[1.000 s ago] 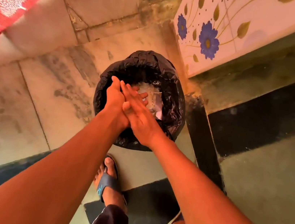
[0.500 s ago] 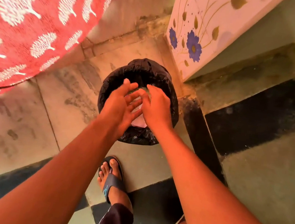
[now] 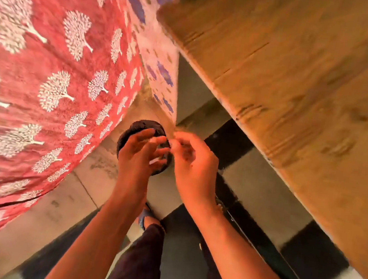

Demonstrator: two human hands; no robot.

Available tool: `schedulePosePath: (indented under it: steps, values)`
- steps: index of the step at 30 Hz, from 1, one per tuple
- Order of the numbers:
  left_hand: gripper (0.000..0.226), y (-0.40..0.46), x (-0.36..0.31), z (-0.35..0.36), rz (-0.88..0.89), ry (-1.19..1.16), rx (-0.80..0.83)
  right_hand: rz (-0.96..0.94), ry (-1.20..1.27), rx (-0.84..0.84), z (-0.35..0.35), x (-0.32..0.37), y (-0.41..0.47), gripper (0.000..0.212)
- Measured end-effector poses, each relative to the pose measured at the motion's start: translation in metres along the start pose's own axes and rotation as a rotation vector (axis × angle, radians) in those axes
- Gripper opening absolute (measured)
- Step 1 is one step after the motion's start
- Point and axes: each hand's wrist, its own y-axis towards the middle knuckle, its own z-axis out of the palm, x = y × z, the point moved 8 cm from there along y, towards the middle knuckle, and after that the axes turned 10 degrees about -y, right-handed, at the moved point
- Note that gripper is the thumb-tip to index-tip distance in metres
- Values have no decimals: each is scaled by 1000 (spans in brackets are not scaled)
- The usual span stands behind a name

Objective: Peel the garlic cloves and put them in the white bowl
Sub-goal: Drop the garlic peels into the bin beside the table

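Observation:
No garlic clove or white bowl can be made out in this blurred head view. My left hand (image 3: 139, 156) hovers over a small bin lined with a black bag (image 3: 129, 135), its fingers spread and relaxed. My right hand (image 3: 194, 164) is just to the right of the bin with its fingers loosely curled, and I see nothing held in it. A thin white sliver shows by my left fingers; whether it is garlic skin I cannot tell. The two hands are apart.
A wooden tabletop (image 3: 304, 85) fills the upper right, its edge running diagonally above the floor. Red cloth with white tree prints (image 3: 45, 72) hangs at the left. A floral panel (image 3: 161, 72) stands behind the bin. The floor has black and grey tiles (image 3: 263, 193).
My hands, pressed together over the bin a second ago, have separated and lifted. The view has swung up and right, bringing the wooden tabletop in and making the bin look smaller.

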Motion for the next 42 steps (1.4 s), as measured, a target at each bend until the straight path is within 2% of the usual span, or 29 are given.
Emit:
schedulePosePath:
  steps: [4,7,10,12,15,18,24,29,33,38,42]
  values:
    - [27,-90,-54,71,32,49,104,-104,19,-97,-104,67,-35,14]
    - [22,-137,-65,117,49,71,174,-136,20,-158,-169,84,-54,16]
    - [25,-165,-56,165,48,95,261,-113,-27,-255,-230,70,-67,12]
    - [15,-172,-41,193,49,140,289,-73,-39,-319,-268,52,-73,13]
    - [12,-171,-17,235,121,316,342,-43,-94,-364,-312,25,-73,17]
    - [17,-168,2,281,271,544,398,-30,-158,-369,-345,1,-65,21]
    - [29,-155,27,361,496,855,435,-6,-264,-365,-384,-35,-37,29]
    - [30,-149,26,400,611,1132,363,-60,-399,-387,-398,-45,-22,31]
    - [21,-145,22,409,670,1180,374,-116,-564,-352,-392,-52,-16,29]
    - [22,-147,21,411,801,1245,490,-128,-632,-334,-389,-59,-16,32]
    - [21,-145,-8,430,904,1135,496,-119,-661,-341,-393,-61,-3,24]
